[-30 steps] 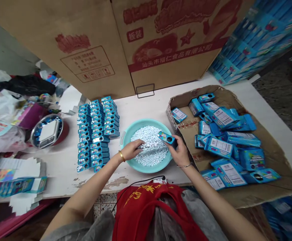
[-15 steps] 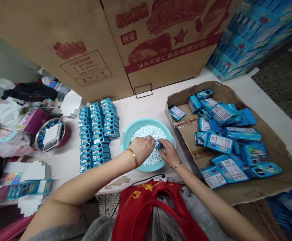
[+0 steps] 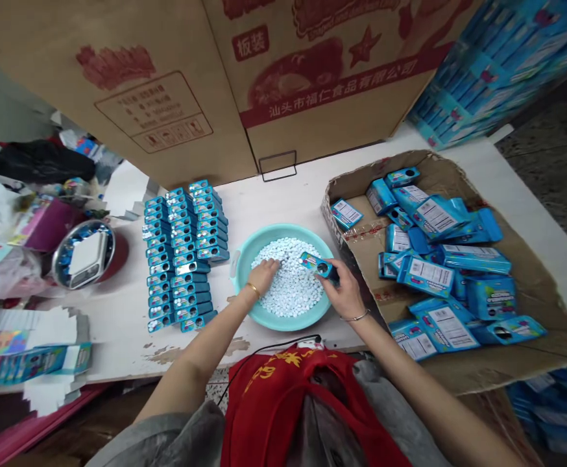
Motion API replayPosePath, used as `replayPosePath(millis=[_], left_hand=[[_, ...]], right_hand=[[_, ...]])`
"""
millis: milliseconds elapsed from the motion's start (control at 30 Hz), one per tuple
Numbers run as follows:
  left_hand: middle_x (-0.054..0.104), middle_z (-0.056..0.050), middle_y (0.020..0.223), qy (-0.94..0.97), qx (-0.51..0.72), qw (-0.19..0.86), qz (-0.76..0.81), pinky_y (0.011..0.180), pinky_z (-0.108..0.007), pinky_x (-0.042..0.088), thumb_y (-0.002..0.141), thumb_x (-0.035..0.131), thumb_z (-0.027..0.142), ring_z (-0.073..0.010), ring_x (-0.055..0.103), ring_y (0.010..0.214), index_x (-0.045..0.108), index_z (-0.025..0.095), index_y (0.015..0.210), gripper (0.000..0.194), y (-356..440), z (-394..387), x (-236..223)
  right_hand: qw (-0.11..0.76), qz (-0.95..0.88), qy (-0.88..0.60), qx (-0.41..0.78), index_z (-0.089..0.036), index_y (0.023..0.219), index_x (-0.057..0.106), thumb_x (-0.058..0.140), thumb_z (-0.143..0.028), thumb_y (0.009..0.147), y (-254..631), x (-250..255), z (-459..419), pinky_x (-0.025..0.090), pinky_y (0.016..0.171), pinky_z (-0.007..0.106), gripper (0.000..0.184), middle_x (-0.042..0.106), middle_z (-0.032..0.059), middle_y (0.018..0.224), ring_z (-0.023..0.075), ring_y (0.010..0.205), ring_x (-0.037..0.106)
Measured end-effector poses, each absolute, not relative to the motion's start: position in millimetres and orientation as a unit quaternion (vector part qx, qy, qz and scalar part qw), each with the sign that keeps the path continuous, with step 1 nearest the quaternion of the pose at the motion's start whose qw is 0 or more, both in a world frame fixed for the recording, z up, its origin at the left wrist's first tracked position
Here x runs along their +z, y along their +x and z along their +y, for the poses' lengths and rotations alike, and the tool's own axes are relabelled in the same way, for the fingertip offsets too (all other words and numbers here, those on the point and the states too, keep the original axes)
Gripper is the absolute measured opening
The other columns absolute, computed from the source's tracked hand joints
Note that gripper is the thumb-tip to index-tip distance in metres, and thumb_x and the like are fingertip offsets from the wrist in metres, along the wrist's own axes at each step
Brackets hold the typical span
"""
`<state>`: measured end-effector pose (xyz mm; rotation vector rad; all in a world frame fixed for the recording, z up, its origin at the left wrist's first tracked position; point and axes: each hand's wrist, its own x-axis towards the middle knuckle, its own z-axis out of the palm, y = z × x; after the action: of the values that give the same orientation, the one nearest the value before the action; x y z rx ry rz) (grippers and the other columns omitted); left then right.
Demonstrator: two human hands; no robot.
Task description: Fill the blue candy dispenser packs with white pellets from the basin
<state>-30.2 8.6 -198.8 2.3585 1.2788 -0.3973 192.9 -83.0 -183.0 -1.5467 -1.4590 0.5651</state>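
Dipping my left hand (image 3: 266, 274) into small white candies (image 3: 290, 301), its grip unclear to me.

The round turquoise plastic basin (image 3: 255, 237) has bare table left of its rim; over its right side my right hand (image 3: 344, 290) grips a small blue printed box (image 3: 318, 265), near the brown cardboard tray's edge (image 3: 336, 241).

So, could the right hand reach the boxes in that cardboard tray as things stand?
Probably, yes: the open-topped tray lies beside the right hand, with only its wall between, though that hand already holds a small blue box.
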Motion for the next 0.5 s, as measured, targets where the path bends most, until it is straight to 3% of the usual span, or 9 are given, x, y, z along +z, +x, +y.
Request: replayPosePath(millis=[133,267,400,500], left_hand=[[0.058,-0.009,0.119,0.855,-0.113,0.281,0.42,0.096,-0.033,0.044,0.085,0.041,0.004,-0.0211,0.053,0.111,0.05,0.017,0.126,0.044,-14,-19,-224],[0.059,-0.008,0.12,0.849,-0.072,0.341,0.396,0.096,-0.031,0.045,0.082,0.049,0.008,-0.0188,0.056,0.109,0.051,0.016,0.124,0.043,-25,-27,-218],[0.061,-0.011,0.116,0.821,0.021,0.435,0.368,0.092,-0.033,0.047,0.087,0.054,0.023,-0.0192,0.058,0.103,0.052,0.015,0.12,0.035,-49,-23,-178],[0.061,-0.011,0.114,0.832,0.037,0.429,0.35,0.092,-0.033,0.046,0.09,0.052,0.026,-0.0183,0.058,0.103,0.051,0.015,0.12,0.032,-58,-17,-132]], right_hand=[[0.466,-0.549,-0.652,0.239,-0.022,0.113,0.052,0.062,-0.039,0.082,197,-178,-82,0.049,0.085,0.039,0.037,0.063,0.0077,0.106,0.0235,0.096,0.061],[0.47,-0.527,-0.658,0.26,-0.021,0.113,0.051,0.062,-0.04,0.082,201,-181,-83,0.048,0.085,0.038,0.038,0.062,0.0067,0.103,0.0225,0.094,0.06],[0.46,-0.543,-0.657,0.25,-0.021,0.114,0.052,0.062,-0.039,0.082,202,-183,-85,0.048,0.086,0.039,0.038,0.062,0.0079,0.105,0.0238,0.096,0.06],[0.44,-0.581,-0.643,0.236,-0.02,0.115,0.052,0.058,-0.033,0.083,197,-183,-86,0.049,0.088,0.042,0.035,0.062,0.0108,0.109,0.0263,0.101,0.059]])
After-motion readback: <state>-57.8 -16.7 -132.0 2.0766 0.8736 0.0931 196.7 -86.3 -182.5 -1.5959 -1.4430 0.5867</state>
